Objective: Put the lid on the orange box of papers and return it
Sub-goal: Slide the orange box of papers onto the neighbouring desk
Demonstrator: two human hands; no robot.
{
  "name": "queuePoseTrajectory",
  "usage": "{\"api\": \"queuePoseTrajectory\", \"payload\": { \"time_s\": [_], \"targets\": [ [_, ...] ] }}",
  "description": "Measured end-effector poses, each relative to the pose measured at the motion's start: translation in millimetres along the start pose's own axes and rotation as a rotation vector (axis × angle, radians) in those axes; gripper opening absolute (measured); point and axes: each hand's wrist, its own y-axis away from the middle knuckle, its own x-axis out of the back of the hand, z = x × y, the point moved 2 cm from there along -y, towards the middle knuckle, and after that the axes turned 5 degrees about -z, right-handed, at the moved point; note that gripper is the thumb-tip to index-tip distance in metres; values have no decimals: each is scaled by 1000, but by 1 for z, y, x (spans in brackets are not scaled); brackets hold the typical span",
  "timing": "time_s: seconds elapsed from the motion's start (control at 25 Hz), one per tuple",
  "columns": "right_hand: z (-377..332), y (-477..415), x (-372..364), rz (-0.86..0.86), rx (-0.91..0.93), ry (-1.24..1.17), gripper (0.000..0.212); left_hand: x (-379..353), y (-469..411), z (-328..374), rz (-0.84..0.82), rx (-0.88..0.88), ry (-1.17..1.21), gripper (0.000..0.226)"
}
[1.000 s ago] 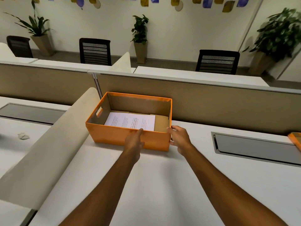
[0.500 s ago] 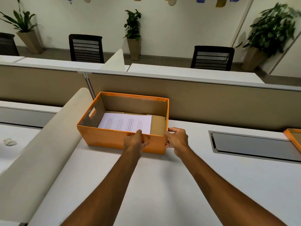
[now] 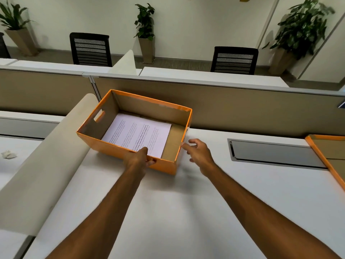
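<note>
The words on my paper (image 3: 137, 134) are too small and fuzzy to read. My left hand (image 3: 139, 159) hides a bit of the paper's near edge, and its fingertips curl out of sight against the box (image 3: 119, 148) wall. The lid (image 3: 328, 152) runs off the right edge, so I only see one corner. The big plant (image 3: 302, 28) on the right is blurry. My arms get cut off at the bottom.

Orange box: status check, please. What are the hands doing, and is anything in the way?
Left hand gripping orange box near wall. Right hand open beside its corner. Papers inside, lid off, far right. Nothing in the way.
</note>
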Motion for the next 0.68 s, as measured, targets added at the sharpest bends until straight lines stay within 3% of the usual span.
{"api": "queuePoseTrajectory", "payload": {
  "time_s": [0.12,0.24,0.36,0.56,0.68],
  "targets": [
    [-4,6,28,58,74,59,53,14,14,-2,-44,-36,-120,41],
    [-6,17,55,164,162,148,40,25,37,-2,-92,-38,-227,38],
    [3,31,81,228,179,218,56,37,59,-4,-133,-27,-318,32],
    [19,63,120,78,233,250,48,47,101,-12,-196,-64,-522,29],
    [33,93,143,5,213,247,42,42,134,-21,-244,-90,-619,41]
  ]
}}
